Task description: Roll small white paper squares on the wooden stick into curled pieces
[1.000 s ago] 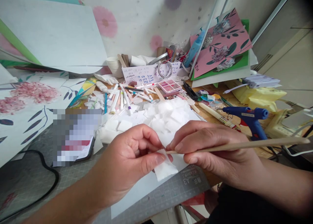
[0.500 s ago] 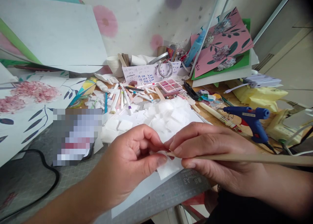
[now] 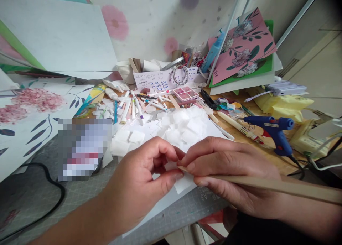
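My left hand point(image 3: 157, 170) is closed in a pinch, thumb and index finger together over the middle of the worktop. A small white tissue paper square point(image 3: 185, 182) shows below the fingertips and appears held in them; its upper part is hidden. My right hand point(image 3: 227, 170) grips a long flat wooden stick point(image 3: 267, 186), whose thin tip meets the left fingertips. The stick's other end runs out past the right edge. Behind both hands lies a heap of white tissue squares point(image 3: 184, 127) on a white sheet point(image 3: 149, 218).
A blue glue gun point(image 3: 275, 125) lies to the right, its cord trailing. Several markers point(image 3: 133, 109) and a pink palette point(image 3: 186, 93) are behind the heap. A phone point(image 3: 82, 152), blurred out, rests at left near a black cable point(image 3: 61, 191). A grey cutting mat point(image 3: 112, 198) lies beneath.
The right hand has shifted slightly left and the stick's outer end has dropped lower, so it slants more. The left hand has barely moved.
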The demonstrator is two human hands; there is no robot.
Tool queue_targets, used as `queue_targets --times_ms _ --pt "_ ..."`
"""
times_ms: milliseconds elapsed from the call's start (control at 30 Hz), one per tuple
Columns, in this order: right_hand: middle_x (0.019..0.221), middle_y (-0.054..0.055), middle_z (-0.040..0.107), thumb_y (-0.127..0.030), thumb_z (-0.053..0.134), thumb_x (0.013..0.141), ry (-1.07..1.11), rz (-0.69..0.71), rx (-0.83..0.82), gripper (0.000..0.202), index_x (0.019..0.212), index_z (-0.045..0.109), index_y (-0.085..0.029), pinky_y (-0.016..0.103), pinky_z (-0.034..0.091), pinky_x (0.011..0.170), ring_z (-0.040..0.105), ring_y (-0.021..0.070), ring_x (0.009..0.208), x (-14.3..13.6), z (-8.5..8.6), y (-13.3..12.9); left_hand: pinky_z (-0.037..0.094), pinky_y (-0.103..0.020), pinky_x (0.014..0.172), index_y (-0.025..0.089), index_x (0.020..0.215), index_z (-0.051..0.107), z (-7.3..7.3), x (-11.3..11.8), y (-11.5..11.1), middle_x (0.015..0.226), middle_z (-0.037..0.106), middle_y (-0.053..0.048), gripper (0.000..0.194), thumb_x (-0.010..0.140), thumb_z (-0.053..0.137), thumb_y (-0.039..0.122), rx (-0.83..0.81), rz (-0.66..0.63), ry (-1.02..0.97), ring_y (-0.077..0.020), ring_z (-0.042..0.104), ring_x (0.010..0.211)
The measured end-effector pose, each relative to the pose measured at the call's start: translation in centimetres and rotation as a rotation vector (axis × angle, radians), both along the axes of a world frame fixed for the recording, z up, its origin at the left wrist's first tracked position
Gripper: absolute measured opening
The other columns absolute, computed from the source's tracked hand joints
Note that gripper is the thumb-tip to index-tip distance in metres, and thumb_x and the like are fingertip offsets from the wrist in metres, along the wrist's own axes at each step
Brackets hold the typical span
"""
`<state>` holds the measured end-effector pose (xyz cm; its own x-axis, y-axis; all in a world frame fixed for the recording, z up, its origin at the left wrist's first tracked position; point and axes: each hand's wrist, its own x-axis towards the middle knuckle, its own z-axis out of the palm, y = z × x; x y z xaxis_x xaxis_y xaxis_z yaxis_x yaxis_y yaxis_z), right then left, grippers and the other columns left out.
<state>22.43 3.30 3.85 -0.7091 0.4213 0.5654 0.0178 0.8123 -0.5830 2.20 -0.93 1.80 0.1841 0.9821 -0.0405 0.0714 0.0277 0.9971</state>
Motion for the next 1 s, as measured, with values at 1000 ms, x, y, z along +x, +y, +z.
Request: queue_targets --times_ms 1000 --pt "0.089 0.007 0.074 -0.006 0.062 0.089 0.155 -0.179 -0.005 0.015 0.099 0.068 -0.014 0.025 0.058 0.08 0.071 0.0152 0.089 0.46 -0.78 0.35 0.044 -0.025 0.061 0.024 0.071 0.06 0.57 -0.5 0.45 0.074 0.058 0.003 0.019 0.081 0.059 0.008 0.468 0.072 0.562 -0.0137 0.057 0.067"
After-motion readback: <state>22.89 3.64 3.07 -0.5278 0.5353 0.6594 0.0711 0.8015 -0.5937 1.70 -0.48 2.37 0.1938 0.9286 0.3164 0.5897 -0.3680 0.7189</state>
